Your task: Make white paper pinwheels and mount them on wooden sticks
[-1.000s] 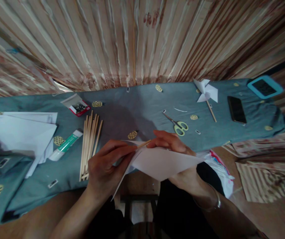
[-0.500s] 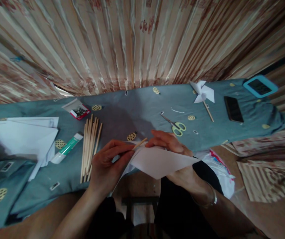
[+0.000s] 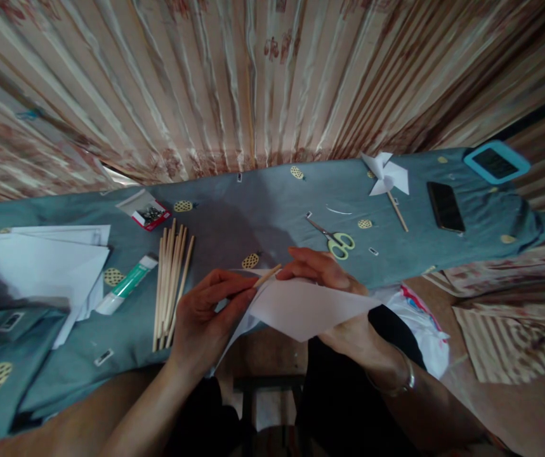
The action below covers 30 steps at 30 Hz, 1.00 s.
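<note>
My left hand (image 3: 212, 308) pinches a thin wooden stick (image 3: 267, 275) between thumb and fingers, its tip pointing up and to the right. Folded white paper (image 3: 308, 308) hangs between my hands, in front of my lap. My right hand (image 3: 327, 279) is closed on this paper, partly behind it, with its fingertips close to the stick's end. Where the stick meets the paper is hard to make out. Beyond my right hand lie scissors (image 3: 339, 244) with pale green handles.
On the grey-green cloth lie several wooden sticks (image 3: 171, 279), a glue tube (image 3: 128, 284), an open box of small metal pieces (image 3: 147, 212) and white paper sheets (image 3: 44, 260). Farther right are a paper pinwheel (image 3: 386, 178), a phone (image 3: 445, 206) and a blue-framed device (image 3: 497, 163).
Almost nothing differs. The view has shifted very slightly, while both hands keep the same hold on the stick and paper.
</note>
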Tool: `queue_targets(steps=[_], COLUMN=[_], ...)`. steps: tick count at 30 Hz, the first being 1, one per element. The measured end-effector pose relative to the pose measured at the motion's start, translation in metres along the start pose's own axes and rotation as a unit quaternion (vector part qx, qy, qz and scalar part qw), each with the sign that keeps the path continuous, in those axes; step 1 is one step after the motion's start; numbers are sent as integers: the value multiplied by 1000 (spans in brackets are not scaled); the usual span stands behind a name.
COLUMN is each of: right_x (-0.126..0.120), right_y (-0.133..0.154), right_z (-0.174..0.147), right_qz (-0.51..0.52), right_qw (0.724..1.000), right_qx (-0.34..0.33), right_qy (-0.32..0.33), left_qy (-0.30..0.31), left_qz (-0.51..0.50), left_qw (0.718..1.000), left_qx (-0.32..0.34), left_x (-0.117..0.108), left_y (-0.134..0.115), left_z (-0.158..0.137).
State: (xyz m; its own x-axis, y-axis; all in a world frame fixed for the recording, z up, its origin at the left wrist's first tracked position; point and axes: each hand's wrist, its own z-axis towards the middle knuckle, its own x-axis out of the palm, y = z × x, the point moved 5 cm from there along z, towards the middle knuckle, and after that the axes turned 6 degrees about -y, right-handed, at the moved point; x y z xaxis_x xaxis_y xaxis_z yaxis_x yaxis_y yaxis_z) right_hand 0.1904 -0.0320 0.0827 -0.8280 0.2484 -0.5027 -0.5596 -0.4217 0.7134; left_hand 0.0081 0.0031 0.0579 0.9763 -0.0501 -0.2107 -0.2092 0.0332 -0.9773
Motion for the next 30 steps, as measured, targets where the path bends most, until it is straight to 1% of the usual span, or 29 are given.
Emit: queue_targets(steps=[8,15,23,27,30], right_x=[0,0,-1,2,3], right_y=[3,1,1,-3,-5], right_z=[2,1,1,-2,-4], right_qz=[-6,16,20,51,68], right_qw=[1000,1000,1000,998,996], right_qx=[-6,1,4,42,64], right_qy=[3,-12,-11,-1,2], left_qy=[-6,8,4,0,-5], left_qz=[-23,-23,-19,-21,-17], left_qw=[1000,1000,1000,1000,1000], left_qx=[-9,-11,-12,-20,-9], left_x=[1,1,1,1,0], left_y=[2,3,2,4,3], left_z=[-1,-3,-2,-2,-2])
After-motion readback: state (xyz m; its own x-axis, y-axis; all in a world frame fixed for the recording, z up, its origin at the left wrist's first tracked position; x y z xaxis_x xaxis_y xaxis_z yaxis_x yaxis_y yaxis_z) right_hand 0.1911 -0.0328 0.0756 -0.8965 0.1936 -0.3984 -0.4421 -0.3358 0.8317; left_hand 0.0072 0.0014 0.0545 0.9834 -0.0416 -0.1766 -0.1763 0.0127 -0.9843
